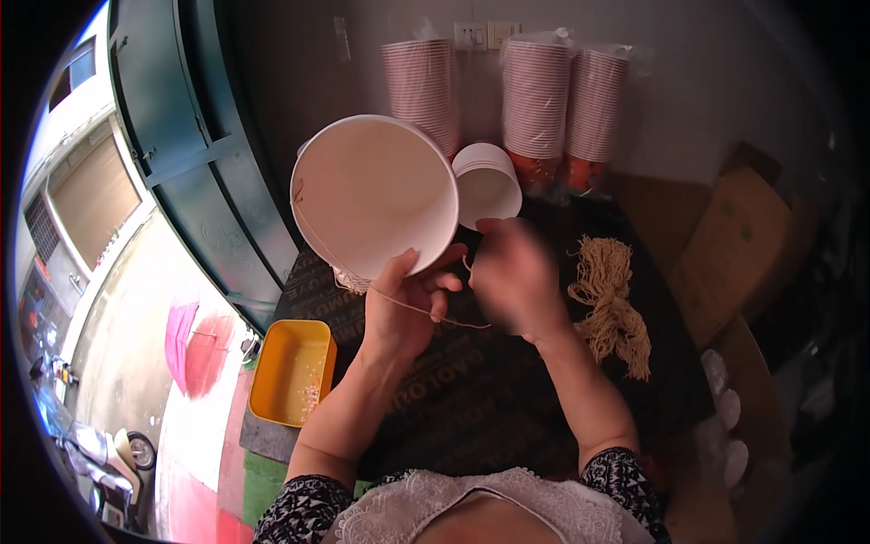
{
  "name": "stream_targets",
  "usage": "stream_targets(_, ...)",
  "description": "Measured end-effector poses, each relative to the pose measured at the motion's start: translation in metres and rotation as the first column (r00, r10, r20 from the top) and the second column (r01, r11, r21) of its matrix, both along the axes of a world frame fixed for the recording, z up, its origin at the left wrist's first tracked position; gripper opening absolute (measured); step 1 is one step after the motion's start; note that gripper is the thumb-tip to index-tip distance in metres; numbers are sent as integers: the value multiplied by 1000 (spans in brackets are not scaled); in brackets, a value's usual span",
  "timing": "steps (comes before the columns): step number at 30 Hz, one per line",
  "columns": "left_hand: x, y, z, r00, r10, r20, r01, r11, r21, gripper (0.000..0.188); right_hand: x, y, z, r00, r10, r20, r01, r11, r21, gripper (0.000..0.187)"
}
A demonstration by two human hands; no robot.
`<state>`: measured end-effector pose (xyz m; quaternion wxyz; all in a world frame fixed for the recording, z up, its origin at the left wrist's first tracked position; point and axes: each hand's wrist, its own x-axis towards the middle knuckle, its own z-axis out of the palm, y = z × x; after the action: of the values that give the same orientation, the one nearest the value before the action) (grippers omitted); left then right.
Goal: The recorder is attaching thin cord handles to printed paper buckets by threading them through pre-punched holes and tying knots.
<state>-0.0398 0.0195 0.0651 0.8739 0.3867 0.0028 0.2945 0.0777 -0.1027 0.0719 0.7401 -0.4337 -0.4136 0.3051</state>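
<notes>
A large white paper bucket (pixel 372 195) is tilted with its open mouth toward me. My left hand (pixel 403 304) grips its lower right rim, thumb over the edge and fingers behind. A thin tan string (pixel 426 313) runs from a small loop at the bucket's left side, down across the rim and my left fingers toward the right. My right hand (pixel 518 276) is beside the bucket, curled in, with a short bit of string at its fingertips. Blur hides most of its fingers. At the bucket's lower left edge hangs a pale bunch of string (pixel 350 279).
Behind the bucket lies a smaller white paper cup stack (pixel 489 186). Tall wrapped stacks of paper cups (pixel 536 100) stand against the wall. A tied bundle of tan strings (pixel 609 308) lies right on the dark table (pixel 471 408). A yellow bin (pixel 292 372) with small bits sits left; cardboard (pixel 739 236) stands right.
</notes>
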Motion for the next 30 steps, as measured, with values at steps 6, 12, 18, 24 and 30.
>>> stream_targets(6, 1, 3, 1, 987, -159, -26, 157, 985, -64, 41, 2, -1, 1, 997, 6, 80, -2, 999, -49, 47)
stream_targets(12, 5, 5, -5, 991, -134, -5, 133, 987, -85, 35, 1, 1, -3, 990, 22, 137, -15, 999, -49, 41)
stream_targets(18, 6, 6, -6, 990, -138, 30, 140, 987, -78, 32, 3, 1, -8, 967, -29, 253, 37, 999, -30, 18)
stream_targets(24, 8, 10, -8, 987, -156, 30, 158, 984, -86, 31, 0, -8, -3, 887, -131, 442, 173, 983, -55, 3)
stream_targets(30, 7, 17, -14, 961, -276, 19, 277, 955, -107, 27, -6, -17, 10, 826, -384, 413, 329, 923, 200, 6)
